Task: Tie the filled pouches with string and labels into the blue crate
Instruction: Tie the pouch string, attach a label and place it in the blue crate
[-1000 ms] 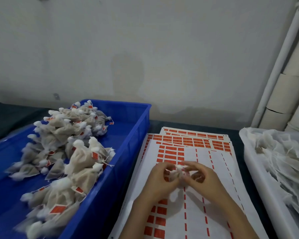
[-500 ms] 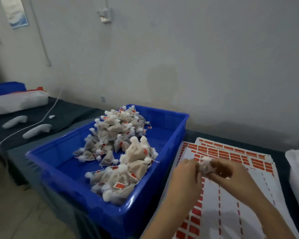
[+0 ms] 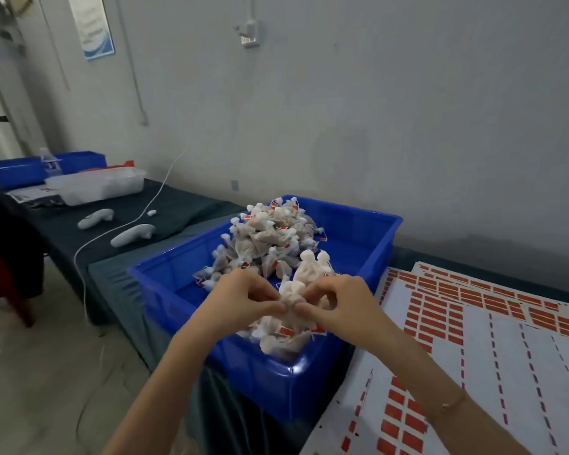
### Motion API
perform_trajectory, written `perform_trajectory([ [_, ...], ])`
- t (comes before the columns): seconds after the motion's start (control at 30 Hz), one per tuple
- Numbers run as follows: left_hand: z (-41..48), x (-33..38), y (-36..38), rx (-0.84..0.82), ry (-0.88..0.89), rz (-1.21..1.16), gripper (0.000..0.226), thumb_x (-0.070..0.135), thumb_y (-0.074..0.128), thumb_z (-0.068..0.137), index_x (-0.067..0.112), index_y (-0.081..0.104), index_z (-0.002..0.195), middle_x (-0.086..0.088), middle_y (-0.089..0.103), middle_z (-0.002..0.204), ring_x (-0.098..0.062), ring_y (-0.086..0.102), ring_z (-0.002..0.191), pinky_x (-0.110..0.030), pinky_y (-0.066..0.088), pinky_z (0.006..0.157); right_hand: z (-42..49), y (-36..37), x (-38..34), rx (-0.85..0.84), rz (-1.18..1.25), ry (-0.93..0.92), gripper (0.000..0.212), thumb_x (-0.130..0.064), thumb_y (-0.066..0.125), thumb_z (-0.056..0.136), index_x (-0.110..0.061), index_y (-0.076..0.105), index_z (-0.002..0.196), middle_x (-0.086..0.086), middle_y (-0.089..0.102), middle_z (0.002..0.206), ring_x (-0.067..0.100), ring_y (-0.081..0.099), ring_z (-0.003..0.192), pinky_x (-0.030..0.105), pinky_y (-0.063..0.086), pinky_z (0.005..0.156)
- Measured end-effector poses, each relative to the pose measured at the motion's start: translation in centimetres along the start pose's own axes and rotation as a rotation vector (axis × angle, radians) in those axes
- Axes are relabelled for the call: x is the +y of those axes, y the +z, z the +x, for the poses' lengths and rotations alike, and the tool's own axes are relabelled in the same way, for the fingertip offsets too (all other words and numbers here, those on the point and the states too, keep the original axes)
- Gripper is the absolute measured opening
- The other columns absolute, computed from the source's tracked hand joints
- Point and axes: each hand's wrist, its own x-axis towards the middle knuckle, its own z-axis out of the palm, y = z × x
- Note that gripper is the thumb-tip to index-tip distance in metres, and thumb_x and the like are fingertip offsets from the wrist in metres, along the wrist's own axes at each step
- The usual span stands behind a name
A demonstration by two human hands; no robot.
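Both hands shifted off label sheets (image 3: 506, 343) at 3 o'clock, now over blue crate (image 3: 276, 369). Pouch (image 3: 290, 295) sits between them, above crate's near end and heap of tied pouches (image 3: 270, 239). Left hand (image 3: 243, 298) fingers (image 3: 275, 307) pinch gathered neck from 9 o'clock; right hand (image 3: 340, 305) fingers (image 3: 302, 309) pinch from 3 o'clock, tips nearly touching. Pouch axis roughly 12–6, frill up. String too fine to see. Both hands equally near; likely knot-tightening, then drop straight down.
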Motion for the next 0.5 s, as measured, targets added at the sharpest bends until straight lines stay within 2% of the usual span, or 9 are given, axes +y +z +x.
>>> perform_trajectory([
  [0.1, 0.3, -1.5, 0.8, -0.027, -0.045, -0.054, 0.012, 0.026, 0.076, 0.077, 0.018, 0.076, 0.086, 0.004, 0.072, 0.074, -0.009, 0.066, 0.071, -0.021, 0.053, 0.066, 0.3, 1.3, 0.6, -0.010, -0.062, 0.047, 0.019, -0.045, 0.070, 0.078, -0.031, 0.074, 0.091, -0.019, 0.068, 0.078, -0.009, 0.059, 0.081, 0.012, 0.048, 0.068],
  [0.2, 0.4, -1.8, 1.4, -0.030, -0.061, -0.090, 0.011, 0.027, 0.078, 0.075, 0.019, 0.075, 0.083, 0.008, 0.071, 0.070, -0.001, 0.064, 0.065, -0.017, 0.047, 0.062, 0.2, 1.6, 0.9, 0.020, -0.137, 0.068, 0.017, -0.042, 0.073, 0.077, -0.032, 0.074, 0.091, -0.018, 0.069, 0.080, -0.005, 0.061, 0.077, 0.016, 0.052, 0.071],
  [0.27, 0.3, -1.6, 1.8, -0.032, -0.071, -0.041, 0.013, 0.030, 0.077, 0.076, 0.022, 0.073, 0.085, 0.010, 0.070, 0.073, 0.001, 0.062, 0.066, -0.018, 0.046, 0.064, -0.2, 1.6, 0.9, 0.021, -0.153, 0.072, 0.019, -0.042, 0.072, 0.078, -0.031, 0.072, 0.094, -0.016, 0.069, 0.083, -0.005, 0.061, 0.077, 0.013, 0.050, 0.071],
  [0.37, -0.4, 0.2, 2.9, 0.147, -0.029, 0.151, 0.028, 0.037, 0.074, 0.076, 0.026, 0.065, 0.100, 0.014, 0.062, 0.094, -0.002, 0.056, 0.087, -0.022, 0.046, 0.075, -1.9, 1.3, 0.7, 0.074, -0.144, 0.020, 0.020, -0.036, 0.071, 0.080, -0.029, 0.070, 0.099, -0.016, 0.067, 0.086, -0.007, 0.057, 0.077, 0.009, 0.043, 0.074],
  [0.43, -1.0, 2.8, 4.2, 0.286, 0.074, 0.143, 0.034, 0.033, 0.075, 0.076, 0.029, 0.061, 0.107, 0.013, 0.058, 0.103, -0.005, 0.052, 0.098, -0.023, 0.044, 0.081, -3.7, 0.4, 0.7, 0.154, -0.140, 0.012, 0.018, -0.036, 0.068, 0.081, -0.030, 0.067, 0.098, -0.021, 0.063, 0.084, -0.009, 0.053, 0.077, 0.007, 0.039, 0.076],
  [0.5, -1.5, 6.3, 6.2, 0.326, 0.239, 0.056, 0.030, 0.027, 0.075, 0.076, 0.030, 0.063, 0.103, 0.016, 0.058, 0.100, -0.002, 0.052, 0.096, -0.020, 0.041, 0.080, -6.0, -1.2, 0.9, 0.204, -0.111, 0.067, 0.015, -0.037, 0.065, 0.084, -0.033, 0.066, 0.098, -0.023, 0.062, 0.085, -0.006, 0.055, 0.079, 0.010, 0.044, 0.075],
])
